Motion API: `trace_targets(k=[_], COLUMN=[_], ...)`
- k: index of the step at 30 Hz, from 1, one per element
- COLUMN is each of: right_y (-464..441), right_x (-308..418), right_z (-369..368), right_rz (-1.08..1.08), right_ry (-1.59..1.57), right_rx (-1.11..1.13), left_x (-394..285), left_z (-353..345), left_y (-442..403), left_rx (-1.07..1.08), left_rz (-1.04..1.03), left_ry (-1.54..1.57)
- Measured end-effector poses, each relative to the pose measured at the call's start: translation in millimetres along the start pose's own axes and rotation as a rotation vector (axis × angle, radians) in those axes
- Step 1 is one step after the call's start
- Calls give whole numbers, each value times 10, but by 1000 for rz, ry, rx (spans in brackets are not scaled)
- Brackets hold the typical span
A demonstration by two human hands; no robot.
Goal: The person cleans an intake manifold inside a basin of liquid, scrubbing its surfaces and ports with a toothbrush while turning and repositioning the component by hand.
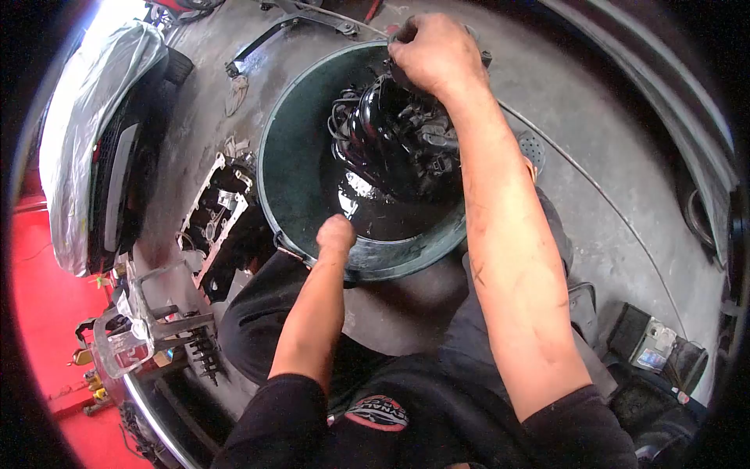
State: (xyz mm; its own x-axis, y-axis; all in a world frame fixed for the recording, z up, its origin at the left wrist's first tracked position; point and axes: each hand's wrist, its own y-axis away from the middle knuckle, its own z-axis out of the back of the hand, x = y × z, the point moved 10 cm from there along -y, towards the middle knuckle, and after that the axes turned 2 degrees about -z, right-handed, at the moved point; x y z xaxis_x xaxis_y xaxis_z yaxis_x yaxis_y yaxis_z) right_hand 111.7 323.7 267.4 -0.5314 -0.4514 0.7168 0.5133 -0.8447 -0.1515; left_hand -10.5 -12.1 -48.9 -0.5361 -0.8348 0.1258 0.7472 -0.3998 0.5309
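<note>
A round dark green tub [275,176] stands on the floor between my knees, with dark liquid in its bottom. Inside it leans a wet black intake manifold [375,129] with curved runners, cables and fittings. At the tub's far rim, my right hand [439,56] is closed around a dark end of the manifold; the fingertips are partly hidden. My left hand [336,234] is a fist over the near inside of the tub, just above the liquid. Its fingers point away from me, and whatever they hold is hidden.
An engine block [215,223] lies left of the tub. Beyond are a metal bracket [262,47] and a plastic-covered bumper [101,148]. A crankshaft-like part [205,356] sits lower left. A hose [601,191] runs across the floor at right, near a black case [656,344].
</note>
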Motion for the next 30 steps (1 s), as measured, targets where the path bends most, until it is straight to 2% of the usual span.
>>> trace_targets(k=[1,2,3,4,5,6,7,9,11,14,17,18,21,23,27,29,30], right_y=[-16,-9,8,3,-23,-54,-73,-86,-71,-112,-85,-68,0,-4,-36,-26,-19], right_x=[9,23,31,34,27,7,-3,11,17,-81,-40,-14,51,64,28,67,83], right_z=[11,19,34,32,11,-20,-50,-38,-31,-73,-103,-89,-117,-117,-99,-122,-113], right_rz=[-8,-15,-23,-27,-20,-11,-2,-10,-25,-64,-54,-50,-33,-19,-25,-8,1], right_ry=[-9,-13,-15,-13,-18,-23,-30,-7,11,23,-19,-19,-16,-16,16,35,30], right_rx=[-13,-9,-9,-5,4,16,31,24,28,21,61,59,67,59,33,26,26], left_x=[-27,-12,-159,-315,-411,-458,-689,-569,-405,-258,-427,-601,-1087,-1214,-1171,-1207,-1287], left_z=[-323,-740,-812,-844,-941,-968,-337,46,815,1716,2194,2332,2356,2396,2135,2165,2125], left_y=[-190,-363,-237,-160,-285,-315,98,95,471,877,1023,1056,630,613,703,571,288], left_rx=[71,186,293,306,317,272,228,11,-131,-350,-398,-418,-394,-452,-388,-459,-504], left_rz=[-88,-80,-47,-39,-192,-204,-213,-301,-200,-158,-178,-215,-213,-218,-149,-203,-320], left_ry=[-90,-15,-39,57,71,72,72,205,312,546,739,699,487,547,519,550,501])
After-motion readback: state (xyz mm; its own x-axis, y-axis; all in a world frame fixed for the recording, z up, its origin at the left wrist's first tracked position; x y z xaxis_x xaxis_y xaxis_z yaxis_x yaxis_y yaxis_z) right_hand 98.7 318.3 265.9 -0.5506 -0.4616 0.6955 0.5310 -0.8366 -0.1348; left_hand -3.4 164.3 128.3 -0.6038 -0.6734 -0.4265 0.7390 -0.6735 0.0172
